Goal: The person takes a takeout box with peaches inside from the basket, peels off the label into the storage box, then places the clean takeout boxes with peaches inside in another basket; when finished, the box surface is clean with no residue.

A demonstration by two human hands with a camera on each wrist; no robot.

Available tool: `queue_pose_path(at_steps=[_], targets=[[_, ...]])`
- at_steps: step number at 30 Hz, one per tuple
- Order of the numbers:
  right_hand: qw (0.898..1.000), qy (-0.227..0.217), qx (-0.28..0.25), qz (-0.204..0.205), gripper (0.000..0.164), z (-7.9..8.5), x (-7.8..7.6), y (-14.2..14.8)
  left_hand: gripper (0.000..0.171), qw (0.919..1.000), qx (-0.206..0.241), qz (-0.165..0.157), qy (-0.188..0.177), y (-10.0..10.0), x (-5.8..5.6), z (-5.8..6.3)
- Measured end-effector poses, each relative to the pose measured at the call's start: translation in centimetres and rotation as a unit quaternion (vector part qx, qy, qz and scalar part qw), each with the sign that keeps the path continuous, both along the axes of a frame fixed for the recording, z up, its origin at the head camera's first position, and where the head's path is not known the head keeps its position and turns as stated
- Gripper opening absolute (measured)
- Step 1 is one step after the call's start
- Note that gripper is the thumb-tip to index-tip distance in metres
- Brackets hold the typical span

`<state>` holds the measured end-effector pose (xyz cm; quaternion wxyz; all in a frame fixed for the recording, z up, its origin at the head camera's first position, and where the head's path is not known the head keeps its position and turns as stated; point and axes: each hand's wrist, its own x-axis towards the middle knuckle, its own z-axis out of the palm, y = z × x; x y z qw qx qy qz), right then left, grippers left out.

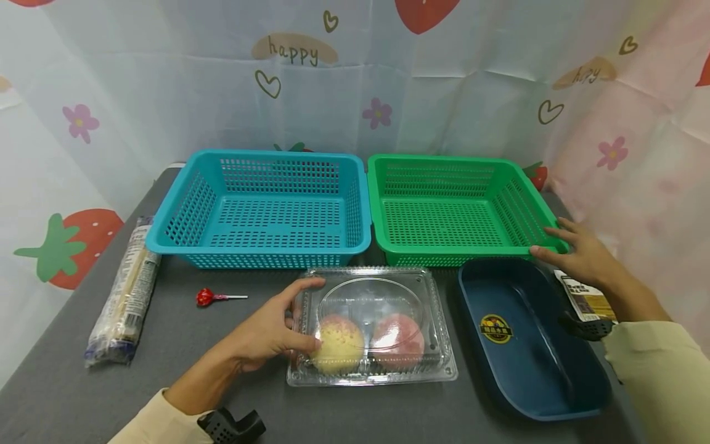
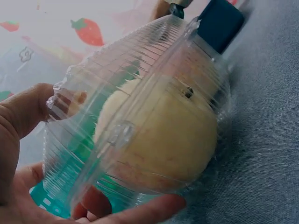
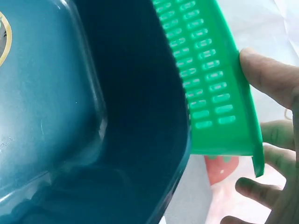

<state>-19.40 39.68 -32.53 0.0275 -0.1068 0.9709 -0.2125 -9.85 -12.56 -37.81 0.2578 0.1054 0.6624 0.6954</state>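
My left hand (image 1: 272, 327) grips the left end of a clear plastic clamshell box (image 1: 374, 385), thumb on the front and index finger over the lid. Two round, peach-like fruits lie inside: a yellow one (image 1: 339, 345) and a pink one (image 1: 397, 341). Up close in the left wrist view, the yellowish fruit (image 2: 163, 135) shows a dark stem dent, and the box looks tilted by the camera's angle. With thumb and fingers my right hand (image 1: 582, 253) holds the front right corner of a green perforated basket (image 1: 460, 251); the thumb (image 3: 261, 72) lies along its rim.
A blue perforated basket (image 1: 261, 251) stands left of the green one. The dark blue basin (image 1: 532, 345) sits right of the box, with a printed packet (image 1: 582, 296) beside it. At left lie a red lollipop (image 1: 205, 297) and a long wrapped packet (image 1: 124, 293). A printed curtain (image 1: 344, 86) hangs behind.
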Motion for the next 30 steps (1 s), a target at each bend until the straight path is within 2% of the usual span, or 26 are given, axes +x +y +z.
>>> queue_pose_path(at_steps=[9,16,22,26,30], targets=[[0.999,-0.041,0.011,0.002,0.077,0.0,-0.4,0.5,0.095,0.9987,0.05,-0.004,-0.013,0.3,0.4,-0.1],[0.998,-0.057,-0.006,-0.008,0.081,0.3,-0.5,0.3,0.094,0.9972,0.074,-0.006,-0.005,0.6,0.8,0.9],[0.997,-0.068,-0.021,-0.013,0.082,0.6,-0.6,0.1,0.092,0.996,0.088,-0.019,-0.007,1.2,1.1,2.9],[0.997,-0.073,-0.018,-0.017,0.083,0.8,-0.8,0.0,0.091,0.9953,0.091,-0.032,0.002,1.6,0.8,4.8],[0.997,-0.075,-0.011,-0.018,0.083,0.9,-1.0,0.0,0.092,0.996,0.083,-0.03,0.009,2.2,0.3,7.1]])
